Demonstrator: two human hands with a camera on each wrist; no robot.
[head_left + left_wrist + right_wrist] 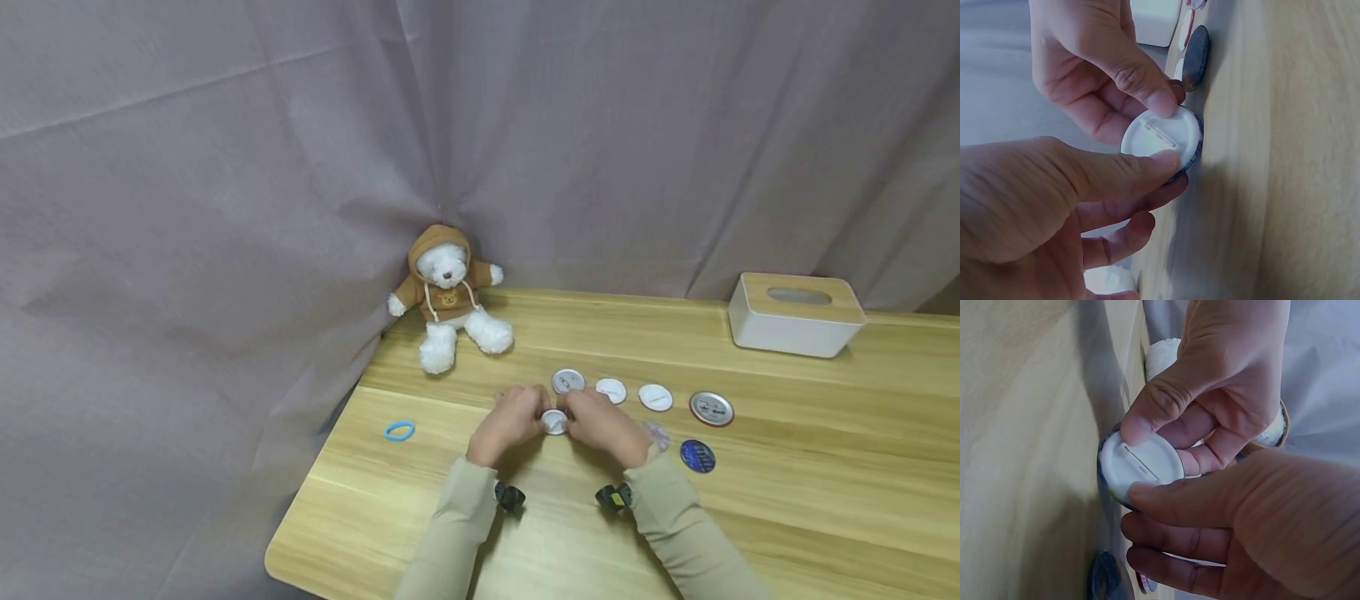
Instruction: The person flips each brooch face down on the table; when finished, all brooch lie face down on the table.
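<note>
A round pin-back button badge [555, 422] is held between both hands, just in front of a row of other badges. Its white back, with a closed-looking safety pin across it, faces the wrist cameras. My left hand [516, 419] pinches one edge, thumb on the white back and fingers behind. On the opposite edge my right hand [602, 423] pinches the badge [1163, 456] the same way. In the left wrist view a blue-dark rim shows along the side of the badge [1138, 144]; its front is hidden.
Beyond the hands lie pin-back badges, including a silver-backed one [567, 381] and a white one [656, 397]. A blue badge [697, 456] is to the right. Left sits a blue band [400, 430]. A teddy bear [447, 300] and tissue box [795, 317] stand behind.
</note>
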